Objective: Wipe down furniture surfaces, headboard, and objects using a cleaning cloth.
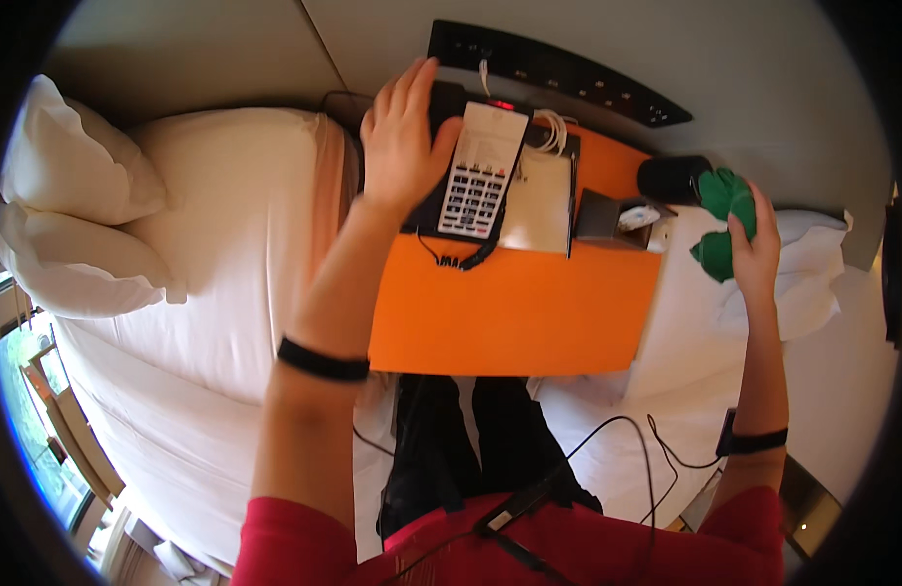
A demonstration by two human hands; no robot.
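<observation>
My left hand (401,143) is spread flat at the left side of a desk telephone (471,194), its thumb apart and near the keypad panel. Whether the palm touches the telephone is not clear. A dark coiled cord (462,260) curls below the telephone. In my right hand (758,245) is a bunched green cloth (725,194), part of it hanging below the fingers. Close to the left of that cloth lies a black cylindrical container (670,179). A grey box (604,220) with a white item in it stands nearby.
An orange tabletop (509,311) carries the telephone, a pale notepad (535,201) with a pen and a coiled white cable (553,132). Behind is a black wall panel (553,73) with sockets. Beds with white linen (216,168) flank the table. A loose black cable (634,421) hangs before me.
</observation>
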